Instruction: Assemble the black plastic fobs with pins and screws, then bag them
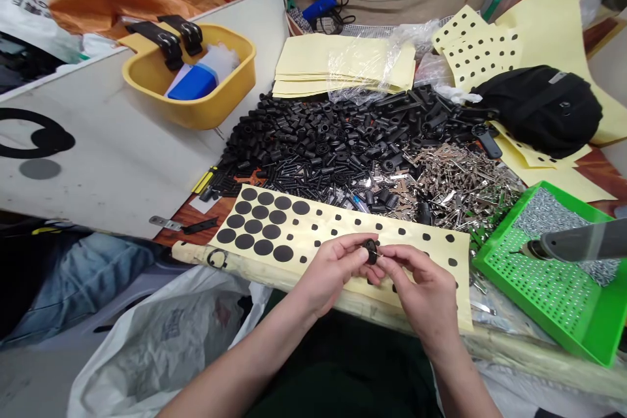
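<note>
My left hand is closed on a small round black plastic part, pinching it between thumb and fingers. From the right, my right hand pinches at the same part, with a thin shiny metal piece at its fingertips; the exact shape of that piece is too small to make out. Both hands are held over a yellow sheet of black stickers, which has round dots at its left and holes or small dots elsewhere. Behind the sheet lie a heap of black plastic parts and a pile of metal clips.
A green basket of small screws stands at the right, with an electric screwdriver reaching over it. A yellow bin hangs on the white partition at the left. Yellow sheets and a black bag lie farther back.
</note>
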Motion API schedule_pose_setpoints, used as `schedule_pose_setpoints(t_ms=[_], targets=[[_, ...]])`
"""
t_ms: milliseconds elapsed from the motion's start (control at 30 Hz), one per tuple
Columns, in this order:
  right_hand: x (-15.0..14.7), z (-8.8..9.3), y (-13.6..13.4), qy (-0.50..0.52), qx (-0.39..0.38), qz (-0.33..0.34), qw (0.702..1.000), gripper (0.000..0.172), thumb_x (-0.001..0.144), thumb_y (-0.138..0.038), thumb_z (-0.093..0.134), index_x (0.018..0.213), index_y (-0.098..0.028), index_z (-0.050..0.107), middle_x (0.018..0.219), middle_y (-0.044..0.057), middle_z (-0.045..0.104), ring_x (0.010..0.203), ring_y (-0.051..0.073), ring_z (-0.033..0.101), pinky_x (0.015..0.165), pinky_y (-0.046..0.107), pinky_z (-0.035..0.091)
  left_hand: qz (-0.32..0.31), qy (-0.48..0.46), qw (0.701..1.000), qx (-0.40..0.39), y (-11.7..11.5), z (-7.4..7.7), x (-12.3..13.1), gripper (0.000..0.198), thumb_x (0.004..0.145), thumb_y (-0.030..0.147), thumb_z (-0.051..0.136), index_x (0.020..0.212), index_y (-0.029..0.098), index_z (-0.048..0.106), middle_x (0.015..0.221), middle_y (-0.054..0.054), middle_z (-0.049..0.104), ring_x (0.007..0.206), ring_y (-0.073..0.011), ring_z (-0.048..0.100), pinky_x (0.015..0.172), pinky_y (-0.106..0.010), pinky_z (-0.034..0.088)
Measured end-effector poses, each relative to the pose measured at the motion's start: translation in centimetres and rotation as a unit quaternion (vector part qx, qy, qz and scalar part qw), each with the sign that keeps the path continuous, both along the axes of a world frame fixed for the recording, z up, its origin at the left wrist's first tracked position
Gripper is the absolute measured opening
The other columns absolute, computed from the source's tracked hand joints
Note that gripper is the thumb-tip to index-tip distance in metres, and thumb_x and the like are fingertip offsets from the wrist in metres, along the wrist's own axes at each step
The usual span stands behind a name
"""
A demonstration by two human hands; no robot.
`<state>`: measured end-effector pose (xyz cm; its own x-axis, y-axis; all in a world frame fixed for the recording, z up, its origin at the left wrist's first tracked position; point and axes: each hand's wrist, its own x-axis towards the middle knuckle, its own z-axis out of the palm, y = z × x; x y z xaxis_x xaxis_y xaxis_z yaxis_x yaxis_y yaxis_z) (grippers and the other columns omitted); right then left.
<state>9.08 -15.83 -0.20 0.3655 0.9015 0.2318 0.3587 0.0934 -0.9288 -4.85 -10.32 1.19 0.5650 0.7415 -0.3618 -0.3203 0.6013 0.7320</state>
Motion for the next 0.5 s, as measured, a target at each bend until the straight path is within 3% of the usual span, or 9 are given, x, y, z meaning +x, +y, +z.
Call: schedule_pose_setpoints(t_ms=[500], targets=[[0.12,0.12,0.36,-0.054,0.048,0.010,0.997,0.010,0.078,-0.014,0.065,0.079,-0.022,0.072,0.078,0.003,0.073,0.070,0.017,0.068,0.064,0.027,0.058,-0.019,-0.031,0.999,-0.031,0.07,-0.18,-0.09,0.036,0.073,0.025,0.074,0.102,0.007,0.064,0.078,-0.010,0.069,0.064,-0.0180,0.066,0.063,-0.030,0.050]])
